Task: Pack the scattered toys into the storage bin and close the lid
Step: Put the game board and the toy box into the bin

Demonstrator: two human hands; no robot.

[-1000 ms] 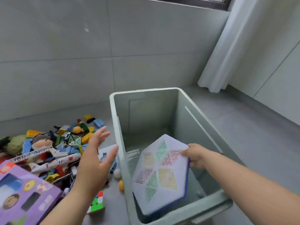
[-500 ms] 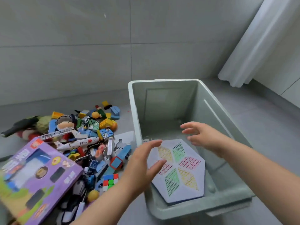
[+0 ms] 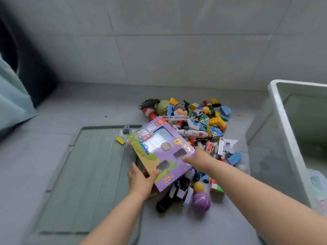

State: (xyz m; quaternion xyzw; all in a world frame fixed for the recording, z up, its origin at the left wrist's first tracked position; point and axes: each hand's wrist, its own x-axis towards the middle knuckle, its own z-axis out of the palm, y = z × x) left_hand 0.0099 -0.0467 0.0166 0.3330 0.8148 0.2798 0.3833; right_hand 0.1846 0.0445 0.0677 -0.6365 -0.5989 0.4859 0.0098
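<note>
A purple toy box [image 3: 162, 152] lies tilted atop the toy pile [image 3: 200, 124] on the floor [image 3: 106, 106], the left hand [image 3: 141, 181] pinching its near corner and the right hand [image 3: 198, 160] curling its fingers [image 3: 186, 159] round its right edge, likely to carry it into the open storage bin [image 3: 276, 121] just right of the pile, while the lid [image 3: 92, 174] lies flat to the left.

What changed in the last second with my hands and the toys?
The right hand released the hexagonal board into the bin; it and the left hand then moved left and gripped the purple box. The toy pile and open bin stayed put.
</note>
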